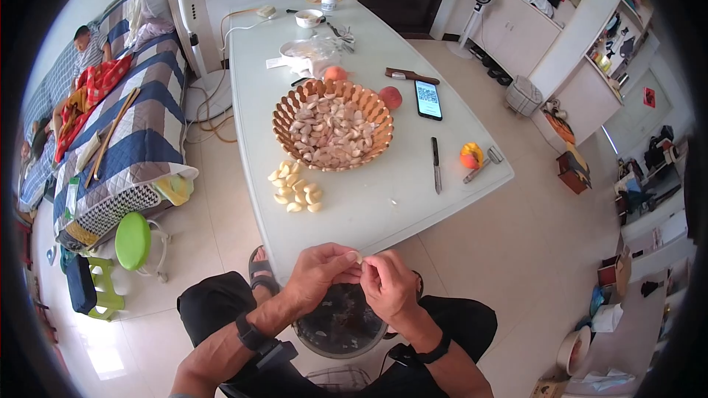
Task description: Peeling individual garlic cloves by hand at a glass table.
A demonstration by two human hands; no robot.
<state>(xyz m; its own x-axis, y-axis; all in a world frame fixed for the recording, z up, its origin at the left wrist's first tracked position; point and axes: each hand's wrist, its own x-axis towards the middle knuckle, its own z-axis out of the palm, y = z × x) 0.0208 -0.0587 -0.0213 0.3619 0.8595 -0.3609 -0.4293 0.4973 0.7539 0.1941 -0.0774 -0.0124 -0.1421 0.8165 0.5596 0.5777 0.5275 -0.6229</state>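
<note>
Above a dark round bin [340, 323] between the knees, my left hand [326, 271] holds a pale garlic clove [358, 257] between thumb and fingers. My right hand [389, 284] meets it there, its fingertips pinched at the clove; whether they hold a piece of skin cannot be told. On the glass-topped table [354, 204] stands a woven basket [282, 141] full of unpeeled garlic cloves [332, 127]. Several peeled cloves [298, 185] lie in a group at its near left. A small pale scrap [394, 202] lies on the table nearer the hands.
A knife [436, 166], a peeler [484, 165], a partly peeled fruit [471, 156], a phone [428, 99] and a peach [390, 98] lie to the right. Bowls [308, 19] and plastic bags [315, 55] are farther back. A person [91, 50] is on the bed at left.
</note>
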